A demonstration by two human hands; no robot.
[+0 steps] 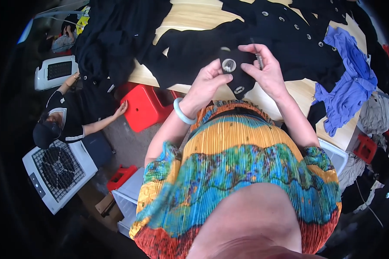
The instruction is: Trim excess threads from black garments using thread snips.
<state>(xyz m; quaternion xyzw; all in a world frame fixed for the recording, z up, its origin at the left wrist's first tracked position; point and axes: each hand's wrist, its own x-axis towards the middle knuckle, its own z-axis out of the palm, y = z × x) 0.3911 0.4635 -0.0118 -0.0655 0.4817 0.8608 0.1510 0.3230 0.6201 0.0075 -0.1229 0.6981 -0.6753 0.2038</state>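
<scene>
A black garment (199,52) with a row of large shiny round buttons is spread over the wooden table in front of me. My left hand (211,82) is closed on the garment's edge, thumb beside a big pale-rimmed button (229,65). Another button (239,90) shows lower on the same strip of cloth. My right hand (266,69) is raised just right of that button, with a small, thin metallic tool (259,59) between its fingers. The tool's exact kind is too small and blurred to tell.
Crumpled blue-purple cloth (348,82) hangs over the table's right edge. To the left, a person (60,112) handles dark cloth beside a red stool (143,108). A white fan unit (60,175) stands at lower left, and plastic bins (132,192) flank me.
</scene>
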